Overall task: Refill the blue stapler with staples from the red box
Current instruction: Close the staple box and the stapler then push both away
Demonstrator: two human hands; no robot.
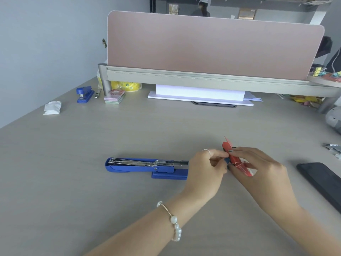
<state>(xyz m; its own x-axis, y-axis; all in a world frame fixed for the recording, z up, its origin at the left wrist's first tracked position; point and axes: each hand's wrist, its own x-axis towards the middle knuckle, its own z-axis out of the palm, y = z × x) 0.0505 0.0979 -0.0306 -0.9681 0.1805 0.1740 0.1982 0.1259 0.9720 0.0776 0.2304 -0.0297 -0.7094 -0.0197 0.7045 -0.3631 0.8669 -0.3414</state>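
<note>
Worktop (110, 209): grey desk surface, partition along its far edge. Blue stapler (145, 166): lying near the middle of the worktop toward the near edge, swung fully open and flat, metal magazine and spring exposed, top arm extended leftward; its right end passes behind the left hand. Right hand (258, 169): fingers curled around the red box, holding it off the worktop, just right of the stapler. Left hand (206, 174): thumb and fingertips pinched at the box's open end, on its inner tray or contents; exactly what they grip cannot be told. Red box (235, 159): small cardboard staple box, tilted, flap raised at its upper end. Step, as judged: extracting staples; stapler already opened. Next move calls for drawing one strip clear and seating it in the open magazine.
</note>
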